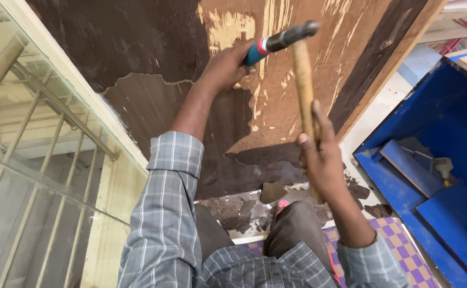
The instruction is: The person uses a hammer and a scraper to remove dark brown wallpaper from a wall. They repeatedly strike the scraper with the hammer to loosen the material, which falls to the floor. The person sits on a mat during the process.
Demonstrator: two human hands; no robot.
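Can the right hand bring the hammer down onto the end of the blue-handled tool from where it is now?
Probably yes. The right hand holds the hammer with its head right at the tool's dark end, which the left hand grips lower down; nothing lies between them.

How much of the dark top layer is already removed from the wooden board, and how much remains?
Done: the upper middle of the board shows bare light wood, and dark flakes lie on the floor. In hand: the left hand holds a blue-handled chisel at the stripped edge; the right hand grips a hammer. Left: the dark layer covers the left side, bottom and right edge.
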